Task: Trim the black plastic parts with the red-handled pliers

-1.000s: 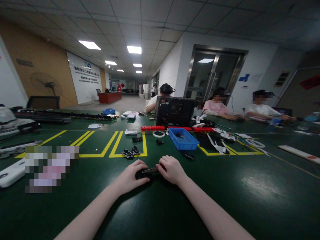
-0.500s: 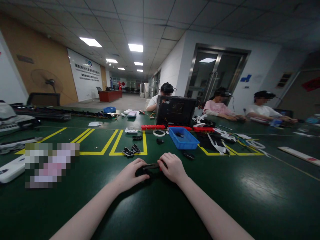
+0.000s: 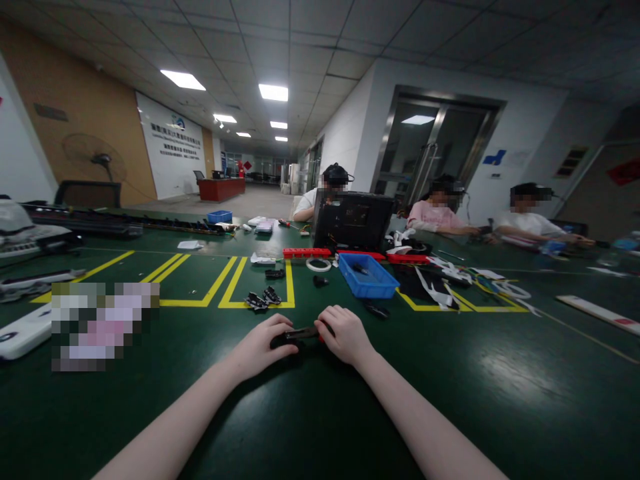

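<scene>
In front of me over the green table, my left hand [image 3: 263,343] is closed around a small black part [image 3: 279,341], its thumb along the near side. My right hand [image 3: 345,333] grips a dark plier-like tool [image 3: 303,333] with a bit of red showing under the fingers. The tool's narrow end reaches left to the black part; whether they touch is unclear. Most of the handle is hidden by my right fingers. Beyond my hands lie several black clip-like pieces [image 3: 257,302] and a small black piece [image 3: 321,281].
A blue tray [image 3: 373,288] with a dark item inside stands beyond my right hand, a black piece [image 3: 376,310] before it. Behind are a tape roll [image 3: 319,265], red strips [image 3: 306,253] and a black case [image 3: 353,220]. Co-workers [image 3: 435,217] sit across the table [image 3: 450,400].
The view has shifted very slightly. Both hands keep nearly the same place and hold on the black part and the tool.
</scene>
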`<move>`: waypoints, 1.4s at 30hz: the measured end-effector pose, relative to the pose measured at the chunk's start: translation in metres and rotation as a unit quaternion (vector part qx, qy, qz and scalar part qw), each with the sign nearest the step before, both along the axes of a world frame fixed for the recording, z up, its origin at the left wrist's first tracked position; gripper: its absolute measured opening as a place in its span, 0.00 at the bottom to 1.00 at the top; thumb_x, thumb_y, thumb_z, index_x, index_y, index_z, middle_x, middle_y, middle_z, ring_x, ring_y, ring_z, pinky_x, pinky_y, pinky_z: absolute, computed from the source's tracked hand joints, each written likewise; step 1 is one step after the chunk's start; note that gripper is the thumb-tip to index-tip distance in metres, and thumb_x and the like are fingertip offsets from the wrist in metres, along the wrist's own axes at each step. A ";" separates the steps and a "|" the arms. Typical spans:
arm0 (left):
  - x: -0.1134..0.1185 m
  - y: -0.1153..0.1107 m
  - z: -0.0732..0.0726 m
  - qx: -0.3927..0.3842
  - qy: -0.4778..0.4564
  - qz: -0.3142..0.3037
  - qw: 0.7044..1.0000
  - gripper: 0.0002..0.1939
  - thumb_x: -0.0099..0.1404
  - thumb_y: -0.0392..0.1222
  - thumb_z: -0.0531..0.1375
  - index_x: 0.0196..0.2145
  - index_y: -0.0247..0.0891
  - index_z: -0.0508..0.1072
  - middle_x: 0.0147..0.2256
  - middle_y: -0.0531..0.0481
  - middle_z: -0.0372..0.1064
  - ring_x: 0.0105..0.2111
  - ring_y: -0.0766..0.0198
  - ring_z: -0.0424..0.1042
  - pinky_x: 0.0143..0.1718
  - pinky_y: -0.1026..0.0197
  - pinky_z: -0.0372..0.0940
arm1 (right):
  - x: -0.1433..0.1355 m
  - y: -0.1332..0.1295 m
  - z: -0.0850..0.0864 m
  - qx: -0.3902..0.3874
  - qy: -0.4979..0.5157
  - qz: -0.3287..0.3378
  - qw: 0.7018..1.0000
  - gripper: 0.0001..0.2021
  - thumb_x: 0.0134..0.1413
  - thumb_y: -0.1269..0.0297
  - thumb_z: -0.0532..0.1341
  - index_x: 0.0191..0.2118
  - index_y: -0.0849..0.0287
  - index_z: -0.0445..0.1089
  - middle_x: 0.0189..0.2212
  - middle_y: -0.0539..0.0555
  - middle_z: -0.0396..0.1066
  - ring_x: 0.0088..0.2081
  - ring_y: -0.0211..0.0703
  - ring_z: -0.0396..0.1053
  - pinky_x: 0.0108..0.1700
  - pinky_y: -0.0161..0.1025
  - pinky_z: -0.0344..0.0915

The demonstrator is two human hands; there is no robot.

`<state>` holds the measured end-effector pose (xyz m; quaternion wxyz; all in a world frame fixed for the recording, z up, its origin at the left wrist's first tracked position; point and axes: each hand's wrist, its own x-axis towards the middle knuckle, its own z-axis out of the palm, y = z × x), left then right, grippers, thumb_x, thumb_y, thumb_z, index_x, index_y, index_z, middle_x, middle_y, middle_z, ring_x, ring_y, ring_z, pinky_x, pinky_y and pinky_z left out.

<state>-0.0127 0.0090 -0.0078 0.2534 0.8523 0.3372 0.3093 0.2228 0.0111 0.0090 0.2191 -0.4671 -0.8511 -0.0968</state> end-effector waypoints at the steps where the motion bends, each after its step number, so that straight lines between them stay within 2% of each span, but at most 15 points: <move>1: 0.000 0.000 0.000 0.002 0.001 0.000 1.000 0.10 0.64 0.43 0.62 0.43 0.40 0.75 0.47 0.46 0.66 0.45 0.56 0.69 0.51 0.54 0.64 | 0.000 0.000 0.000 0.000 0.002 0.001 1.000 0.14 0.65 0.61 0.50 0.33 0.59 0.68 0.33 0.54 0.70 0.36 0.41 0.64 0.38 0.38 0.55; 13: 0.000 0.000 -0.001 0.016 0.007 0.006 1.000 0.11 0.65 0.43 0.61 0.45 0.40 0.74 0.48 0.47 0.65 0.47 0.56 0.69 0.53 0.53 0.64 | -0.002 -0.002 0.003 -0.008 -0.018 -0.001 1.000 0.15 0.65 0.62 0.50 0.30 0.59 0.68 0.31 0.53 0.70 0.33 0.39 0.65 0.36 0.37 0.55; 22: -0.001 0.003 -0.008 0.070 0.005 0.027 0.997 0.12 0.62 0.41 0.63 0.44 0.42 0.74 0.50 0.46 0.64 0.50 0.53 0.67 0.53 0.50 0.65 | -0.004 -0.001 0.001 -0.020 -0.029 -0.004 0.999 0.16 0.66 0.63 0.49 0.29 0.59 0.68 0.29 0.53 0.69 0.32 0.38 0.65 0.36 0.36 0.56; 32: -0.001 0.000 -0.006 0.055 0.042 0.013 0.997 0.15 0.60 0.41 0.64 0.45 0.41 0.74 0.49 0.45 0.66 0.47 0.54 0.69 0.51 0.52 0.65 | -0.005 0.000 0.001 -0.009 -0.074 -0.002 0.997 0.15 0.65 0.62 0.51 0.28 0.59 0.68 0.29 0.53 0.70 0.32 0.39 0.65 0.36 0.38 0.55; 35: 0.000 -0.003 0.003 0.074 0.028 0.016 0.997 0.17 0.60 0.42 0.64 0.47 0.41 0.73 0.50 0.45 0.66 0.49 0.53 0.68 0.53 0.51 0.64 | -0.005 0.001 0.000 -0.009 -0.071 -0.005 0.997 0.16 0.64 0.62 0.51 0.28 0.59 0.68 0.28 0.53 0.70 0.31 0.38 0.65 0.36 0.37 0.55; 37: -0.001 -0.010 0.014 0.106 -0.012 0.029 0.994 0.13 0.63 0.41 0.60 0.46 0.41 0.73 0.47 0.45 0.68 0.47 0.54 0.68 0.50 0.52 0.65 | -0.004 0.001 0.000 -0.013 -0.068 -0.004 0.998 0.16 0.65 0.61 0.51 0.28 0.59 0.68 0.28 0.53 0.69 0.31 0.38 0.65 0.36 0.37 0.55; 39: -0.005 -0.024 0.028 0.155 -0.074 0.050 0.984 0.08 0.67 0.41 0.56 0.39 0.40 0.74 0.39 0.46 0.70 0.41 0.58 0.71 0.43 0.54 0.67 | -0.004 0.001 0.000 -0.018 -0.067 -0.003 0.998 0.16 0.65 0.61 0.51 0.28 0.59 0.68 0.28 0.52 0.69 0.32 0.38 0.65 0.35 0.38 0.54; 41: -0.012 -0.043 0.039 0.190 -0.141 0.067 0.969 0.12 0.69 0.43 0.54 0.30 0.41 0.74 0.29 0.49 0.69 0.32 0.60 0.70 0.35 0.56 0.68 | -0.003 0.001 -0.001 -0.022 -0.065 -0.004 0.998 0.16 0.64 0.60 0.51 0.28 0.58 0.68 0.28 0.52 0.69 0.32 0.38 0.65 0.35 0.38 0.54; 42: -0.016 -0.053 0.042 0.170 -0.167 0.073 0.968 0.14 0.69 0.47 0.54 0.29 0.43 0.74 0.28 0.49 0.69 0.31 0.60 0.70 0.34 0.55 0.68 | -0.003 0.001 -0.001 -0.025 -0.063 -0.006 0.998 0.16 0.64 0.60 0.51 0.28 0.58 0.68 0.28 0.52 0.69 0.32 0.38 0.65 0.35 0.38 0.54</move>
